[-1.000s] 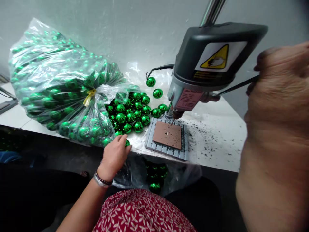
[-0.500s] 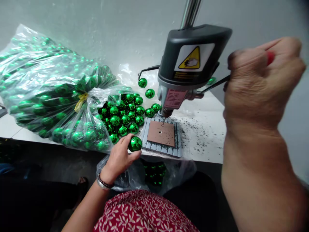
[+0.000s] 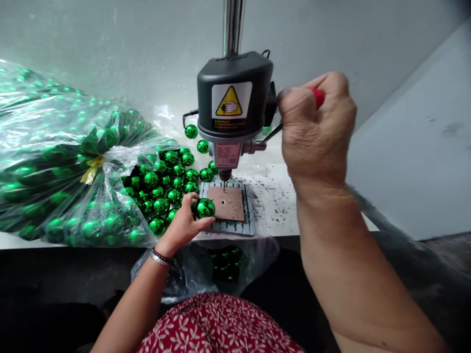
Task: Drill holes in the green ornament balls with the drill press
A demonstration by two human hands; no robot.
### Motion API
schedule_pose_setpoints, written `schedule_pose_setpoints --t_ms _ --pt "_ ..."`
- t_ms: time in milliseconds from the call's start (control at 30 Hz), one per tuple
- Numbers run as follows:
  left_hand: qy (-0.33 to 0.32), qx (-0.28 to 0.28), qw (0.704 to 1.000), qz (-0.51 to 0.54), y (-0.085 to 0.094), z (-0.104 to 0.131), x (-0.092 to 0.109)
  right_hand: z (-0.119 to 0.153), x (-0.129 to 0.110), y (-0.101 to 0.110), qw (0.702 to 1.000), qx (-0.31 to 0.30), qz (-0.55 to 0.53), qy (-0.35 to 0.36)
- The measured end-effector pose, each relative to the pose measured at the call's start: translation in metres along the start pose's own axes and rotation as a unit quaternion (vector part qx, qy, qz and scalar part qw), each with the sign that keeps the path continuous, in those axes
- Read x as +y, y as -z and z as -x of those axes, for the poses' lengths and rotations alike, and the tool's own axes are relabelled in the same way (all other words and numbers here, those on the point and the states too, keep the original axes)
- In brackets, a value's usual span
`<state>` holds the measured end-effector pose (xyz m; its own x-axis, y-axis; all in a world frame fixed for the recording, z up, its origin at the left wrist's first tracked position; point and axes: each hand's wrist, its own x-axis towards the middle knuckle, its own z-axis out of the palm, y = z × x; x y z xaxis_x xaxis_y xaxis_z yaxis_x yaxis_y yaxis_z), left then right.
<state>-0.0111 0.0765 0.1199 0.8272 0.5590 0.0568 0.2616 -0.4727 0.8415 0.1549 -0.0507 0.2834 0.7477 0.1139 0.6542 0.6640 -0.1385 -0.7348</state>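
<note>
Left hand (image 3: pixel 182 223) pinching green ball (image 3: pixel 205 208) beside drill bit (image 3: pixel 224 187); right hand (image 3: pixel 316 132) fisted on red-knobbed lever (image 3: pixel 317 97); centring under bit seems due.

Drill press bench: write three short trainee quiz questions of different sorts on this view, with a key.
1. True or false: the left hand holds a green ball beside the brown pad.
2. What does the right hand grip?
A. the red-tipped lever of the drill press
B. the tied bag
C. the drill bit
3. Fill in: the loose green balls lie on the table to the ___ of the pad.

Key
1. True.
2. A.
3. Left.
</note>
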Motion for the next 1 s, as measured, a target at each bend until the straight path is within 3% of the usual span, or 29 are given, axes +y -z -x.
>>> schedule_pose_setpoints --t_ms 300,667,1000 --pt "-0.041 0.023 0.999 -0.015 -0.017 -0.019 -0.006 -0.002 -0.003 0.002 1.0 0.0 -0.006 -0.017" --pt "-0.024 -0.021 0.999 -0.005 -0.021 -0.045 -0.009 -0.001 -0.001 0.001 1.0 -0.003 -0.013 0.005" --pt "-0.024 -0.043 0.996 -0.073 -0.024 -0.057 0.004 0.0 0.003 0.001 0.998 0.001 -0.065 0.017"
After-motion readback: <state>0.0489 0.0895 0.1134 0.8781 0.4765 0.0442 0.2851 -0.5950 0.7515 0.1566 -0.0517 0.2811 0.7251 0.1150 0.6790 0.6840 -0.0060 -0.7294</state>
